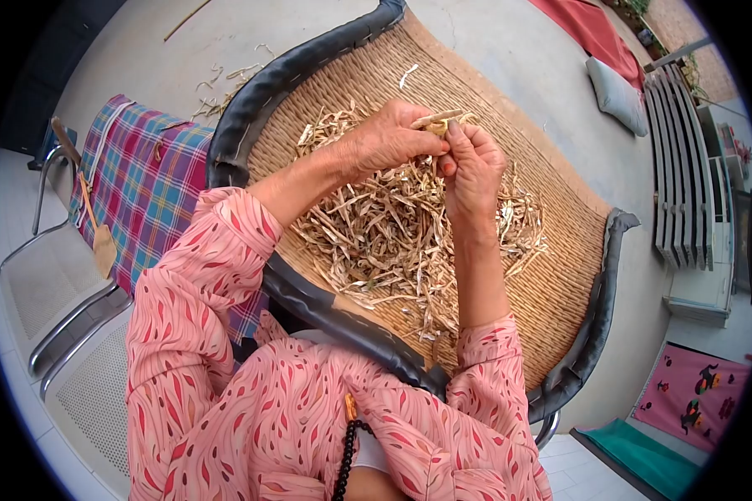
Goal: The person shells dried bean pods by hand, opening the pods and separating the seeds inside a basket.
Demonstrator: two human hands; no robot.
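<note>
Both hands meet above a woven winnowing tray point(560, 200) with a black bound rim. My left hand point(397, 138) is closed, thumb and fingers pinching a pale dry bean pod point(437, 121). From the other side, my right hand point(476, 163) also pinches the pod, thumb pressed on it near its middle. The fingertips of the two hands nearly touch. Below them lies a heap of dry, curled pods point(384, 225), spread over the tray's middle. Part of the heap is hidden behind my right forearm. Whether the pod is split cannot be made out.
Metal chairs point(54, 267) stand at the left, with a plaid cloth point(142, 179) and a wooden spatula point(103, 246) beside the tray. Loose pod bits point(226, 92) lie on the floor beyond. A grey cushion point(617, 96) and stacked slatted panels point(681, 167) are at the right.
</note>
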